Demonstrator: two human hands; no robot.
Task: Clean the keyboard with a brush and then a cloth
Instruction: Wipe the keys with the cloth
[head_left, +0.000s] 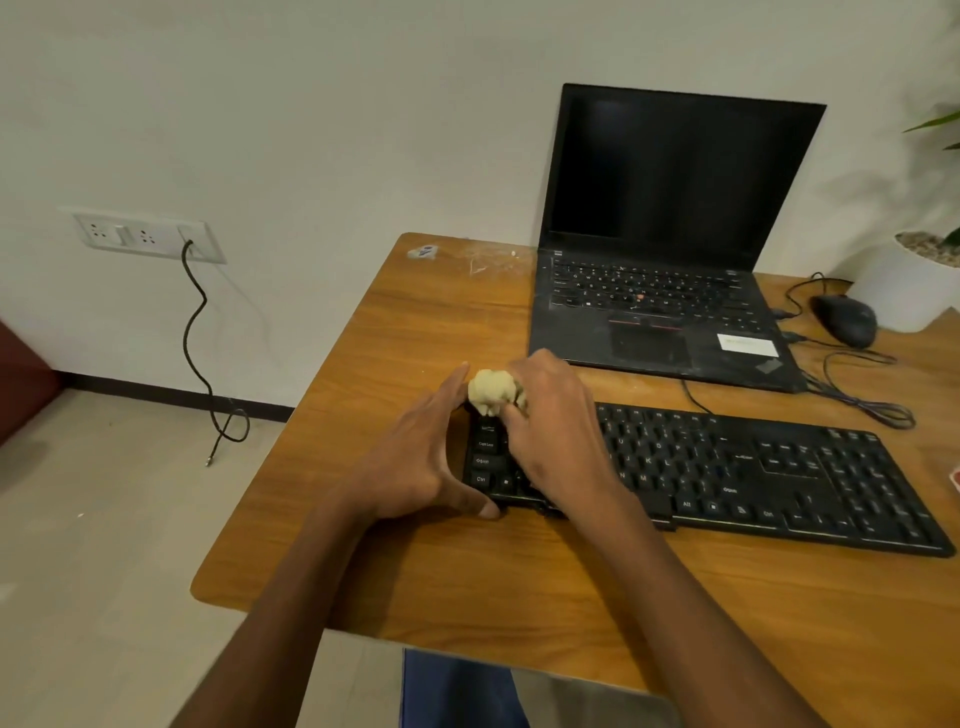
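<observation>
Right hand (550, 415) clutches the bunched cloth (491, 391) on the keyboard (753, 467); left hand (421, 457), fingers straight, braces its end. Cloth stage looks underway; next, wipe rightward across the keys.

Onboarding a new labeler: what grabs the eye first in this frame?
The right hand grips a balled pale cloth on the black keyboard at its left end, while the left hand braces that end. Behind, an open laptop with a dark screen stands against the wall.

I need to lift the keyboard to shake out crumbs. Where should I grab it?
By its two short ends, one hand from each side. The keyboard is long, flat and thin, lying across the table. The left hand already braces the left end; the right end is free.
</observation>
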